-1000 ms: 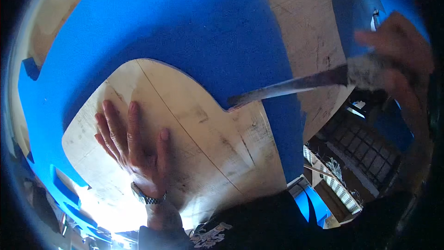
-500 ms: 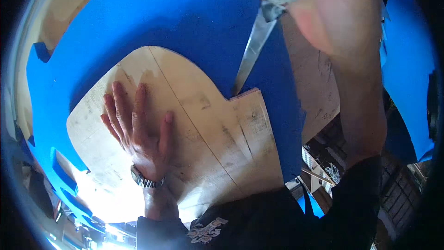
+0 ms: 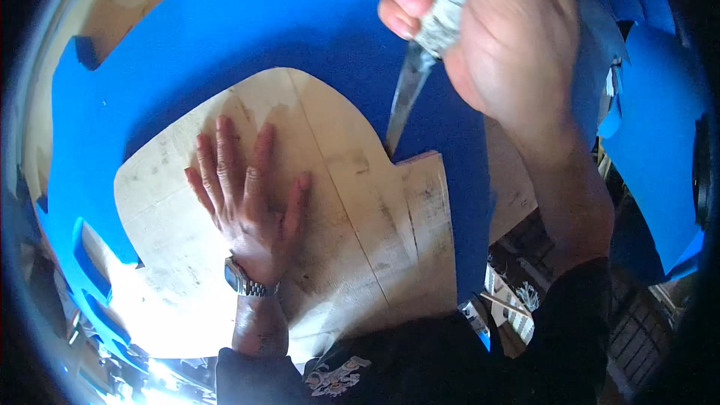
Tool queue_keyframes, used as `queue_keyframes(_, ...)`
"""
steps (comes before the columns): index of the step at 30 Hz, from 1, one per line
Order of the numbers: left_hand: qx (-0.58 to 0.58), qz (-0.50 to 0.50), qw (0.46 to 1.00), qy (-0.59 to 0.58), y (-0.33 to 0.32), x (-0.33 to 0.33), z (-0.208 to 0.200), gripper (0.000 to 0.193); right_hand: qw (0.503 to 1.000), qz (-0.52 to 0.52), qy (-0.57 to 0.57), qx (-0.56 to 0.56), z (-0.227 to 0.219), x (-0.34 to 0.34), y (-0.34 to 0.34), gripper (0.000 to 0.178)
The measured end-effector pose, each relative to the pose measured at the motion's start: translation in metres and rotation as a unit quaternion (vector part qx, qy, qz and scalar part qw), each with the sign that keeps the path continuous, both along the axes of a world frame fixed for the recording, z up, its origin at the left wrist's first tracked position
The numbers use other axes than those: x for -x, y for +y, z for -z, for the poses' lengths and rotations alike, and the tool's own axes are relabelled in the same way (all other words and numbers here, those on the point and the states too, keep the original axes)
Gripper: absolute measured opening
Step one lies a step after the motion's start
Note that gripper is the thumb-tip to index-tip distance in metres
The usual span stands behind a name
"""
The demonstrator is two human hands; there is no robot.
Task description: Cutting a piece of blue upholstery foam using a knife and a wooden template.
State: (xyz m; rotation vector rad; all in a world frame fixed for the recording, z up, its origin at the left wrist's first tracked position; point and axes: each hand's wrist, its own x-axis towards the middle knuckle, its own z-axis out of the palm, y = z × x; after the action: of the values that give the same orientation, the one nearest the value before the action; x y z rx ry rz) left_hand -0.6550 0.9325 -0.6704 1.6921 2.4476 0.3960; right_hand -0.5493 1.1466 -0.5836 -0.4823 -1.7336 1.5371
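A flat wooden template [image 3: 352,202] with a rounded end and a squared tab lies on a blue sheet [image 3: 315,22]. My left hand [image 3: 251,195] presses flat on the wood, its fingers spread. At the upper right my right hand [image 3: 495,37] grips a knife [image 3: 409,94] by its pale wrapped handle. The blade slants down to the notch where the template's curve meets the tab. Its tip touches the template's edge against the blue sheet; how deep it goes in cannot be seen.
Blue offcuts with cut-out shapes [image 3: 94,255] lie at the left. Another blue sheet [image 3: 652,150] hangs at the far right, beyond my right forearm. A bare brown board [image 3: 514,176] shows beside the blue sheet. Bright glare washes out the lower left.
The knife tip has stayed at the template's notch while my right hand has come lower and the blade stands steeper. My left hand remains flat on the wood. The whole view has shifted slightly.
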Motion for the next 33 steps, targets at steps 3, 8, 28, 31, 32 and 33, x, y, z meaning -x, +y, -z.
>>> queue_keyframes(3, 0.018, 0.005, 1.0, -0.024, 0.004, 0.011, -0.005, 0.054, 1.0, 0.014, 0.012, -0.007, -0.012, 0.015, -0.002, 0.031)
queue_keyframes(8, 0.019, -0.005, 0.999, -0.033, -0.007, 0.019, -0.016, 0.054, 0.999, 0.039, 0.028, -0.019, -0.022, 0.05, 0.011, 0.031)
queue_keyframes(28, -0.187, -0.006, 0.968, -0.165, -0.129, 0.089, -0.091, 0.032, 0.876, -0.015, -0.473, -0.095, -0.142, -0.022, -0.078, 0.011)
queue_keyframes(31, -0.191, 0.022, 0.966, -0.174, -0.176, 0.119, -0.091, 0.034, 0.821, 0.018, -0.568, -0.052, -0.175, 0.011, -0.137, 0.017)
queue_keyframes(32, -0.213, 0.023, 0.964, -0.159, -0.193, 0.125, -0.089, 0.031, 0.784, 0.001, -0.615, -0.083, -0.179, 0.004, -0.145, 0.021)
queue_keyframes(33, -0.238, 0.033, 0.953, -0.184, -0.211, 0.135, -0.085, 0.029, 0.776, 0.007, -0.623, -0.093, -0.186, 0.001, -0.158, 0.021)
